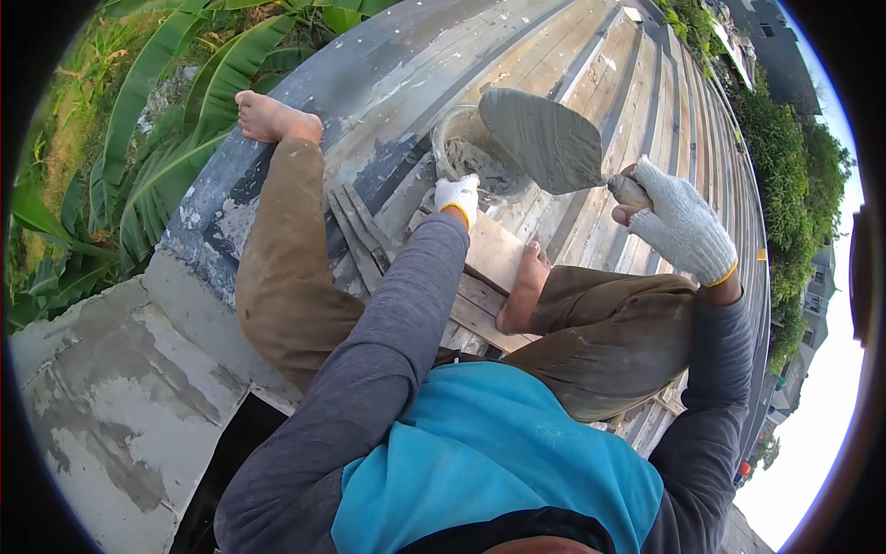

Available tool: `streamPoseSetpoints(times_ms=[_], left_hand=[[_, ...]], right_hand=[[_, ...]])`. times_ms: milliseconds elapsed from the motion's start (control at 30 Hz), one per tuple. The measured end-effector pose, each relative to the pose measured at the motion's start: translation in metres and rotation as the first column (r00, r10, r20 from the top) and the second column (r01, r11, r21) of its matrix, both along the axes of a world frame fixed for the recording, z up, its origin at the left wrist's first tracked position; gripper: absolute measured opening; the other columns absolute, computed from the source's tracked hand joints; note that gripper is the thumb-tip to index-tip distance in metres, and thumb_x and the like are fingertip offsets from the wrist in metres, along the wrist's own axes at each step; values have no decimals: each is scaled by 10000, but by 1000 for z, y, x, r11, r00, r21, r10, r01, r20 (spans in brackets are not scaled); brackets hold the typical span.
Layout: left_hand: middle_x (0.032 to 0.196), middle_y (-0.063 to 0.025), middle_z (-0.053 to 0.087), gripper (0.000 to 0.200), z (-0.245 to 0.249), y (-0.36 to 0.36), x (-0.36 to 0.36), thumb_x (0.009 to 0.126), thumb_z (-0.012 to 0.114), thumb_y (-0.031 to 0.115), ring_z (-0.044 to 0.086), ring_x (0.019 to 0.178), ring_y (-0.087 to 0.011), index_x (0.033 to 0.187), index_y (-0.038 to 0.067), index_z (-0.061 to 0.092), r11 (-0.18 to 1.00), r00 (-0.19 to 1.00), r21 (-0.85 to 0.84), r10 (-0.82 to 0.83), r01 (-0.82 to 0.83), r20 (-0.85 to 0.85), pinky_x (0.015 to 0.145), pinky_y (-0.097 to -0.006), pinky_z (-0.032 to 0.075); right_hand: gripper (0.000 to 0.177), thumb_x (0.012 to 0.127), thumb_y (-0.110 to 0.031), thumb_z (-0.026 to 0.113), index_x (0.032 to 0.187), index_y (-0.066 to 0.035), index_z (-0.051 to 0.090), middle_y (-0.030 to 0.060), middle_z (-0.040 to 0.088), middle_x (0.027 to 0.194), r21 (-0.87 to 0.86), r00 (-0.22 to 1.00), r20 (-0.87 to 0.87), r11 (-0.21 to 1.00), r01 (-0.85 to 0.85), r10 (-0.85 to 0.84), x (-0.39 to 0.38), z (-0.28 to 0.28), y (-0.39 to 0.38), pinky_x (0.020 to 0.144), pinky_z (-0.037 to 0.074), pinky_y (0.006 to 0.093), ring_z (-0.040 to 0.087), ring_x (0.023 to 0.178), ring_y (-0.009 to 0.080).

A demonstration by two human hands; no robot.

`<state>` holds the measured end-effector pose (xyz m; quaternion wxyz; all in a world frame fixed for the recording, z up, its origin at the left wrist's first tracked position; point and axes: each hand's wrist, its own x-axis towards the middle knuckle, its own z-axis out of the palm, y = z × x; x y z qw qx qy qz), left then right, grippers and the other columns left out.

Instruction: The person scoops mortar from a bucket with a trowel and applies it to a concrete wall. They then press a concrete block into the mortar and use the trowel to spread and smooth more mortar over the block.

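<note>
My right hand (678, 217), in a pale knitted glove with bare fingertips, is closed around the handle of a trowel (544, 138). The trowel's broad blade is coated with wet grey mortar and hangs over the right side of a bucket (441, 138). Inside the bucket lies more grey mortar (475, 162), partly hidden by the blade. My left hand (457, 197), gloved in white, is at the near rim of the bucket with its fingers curled against it. Part of its grip is out of sight.
I sit over a sloping surface of boards and ribs (637, 83), splashed with mortar. Loose wood strips (358, 235) lie between my legs. A mortar-smeared ledge (120, 388) and a dark gap (226, 462) are at lower left. Banana leaves (231, 78) grow beyond the left edge.
</note>
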<state>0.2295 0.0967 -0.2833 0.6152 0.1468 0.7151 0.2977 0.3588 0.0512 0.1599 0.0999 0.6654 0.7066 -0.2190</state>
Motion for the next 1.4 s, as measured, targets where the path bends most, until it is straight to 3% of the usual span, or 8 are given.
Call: streamPoseSetpoints(times_ms=[33,133,200,300,467,767,900,1400], left_hand=[[1077,-127,621,466,80,-2,-20,831,727,140,640,801,-276,1238,73,508,962,880,-197,253,-186,403,631,-412,565],[1062,-137,617,442,54,-7,-9,810,699,79,636,808,-289,1209,66,511,998,963,13,54,-60,263,629,-423,550],[932,-117,591,379,60,-19,-14,826,663,110,573,650,-244,1153,60,477,988,945,91,87,-122,315,504,-372,436],[911,-91,571,356,57,-37,-32,812,679,73,564,667,-215,1103,72,475,990,923,95,64,-107,378,516,-370,431],[938,-96,553,338,71,-52,-48,831,677,-1,593,728,-222,1085,66,463,953,827,180,108,-245,552,582,-375,513],[813,-52,564,197,168,-98,-95,866,671,100,515,684,-139,944,44,499,903,959,429,-104,-19,262,582,-327,441],[793,-88,567,214,169,-122,-123,862,661,136,513,671,-152,921,-4,510,861,982,479,-190,170,-5,603,-348,447],[786,-121,628,249,177,-127,-150,851,653,133,584,647,-172,1011,-40,570,855,943,403,-258,325,-212,587,-346,471]], right_hand=[[373,881,-326,664,1123,-54,581,212,678,919,-7,1000,-23,1000,17,-17,4,-6,0,763,492,490,663,899,417],[357,884,-325,660,1109,-59,584,210,680,922,19,997,72,1000,23,-25,17,-17,1,758,491,493,665,905,416],[343,897,-333,661,1073,-52,569,222,660,895,18,994,101,999,43,-44,27,-28,5,744,475,501,650,894,428],[345,902,-350,645,1076,-61,570,221,668,921,73,993,114,997,-32,24,43,-48,8,762,480,513,652,902,422],[356,924,-365,586,1098,-54,575,211,698,997,-97,945,308,992,-80,107,41,-71,12,844,517,487,667,961,413],[317,915,-311,577,1061,-32,616,227,706,956,-112,920,328,976,-189,216,38,-108,4,811,536,497,689,936,395],[273,884,-253,587,1044,-41,647,208,715,949,-171,882,332,941,-293,335,17,-125,1,777,552,484,699,936,377],[249,791,-234,656,1004,-106,675,172,701,891,-217,812,185,829,-516,554,4,-193,-2,745,548,475,685,878,382]])
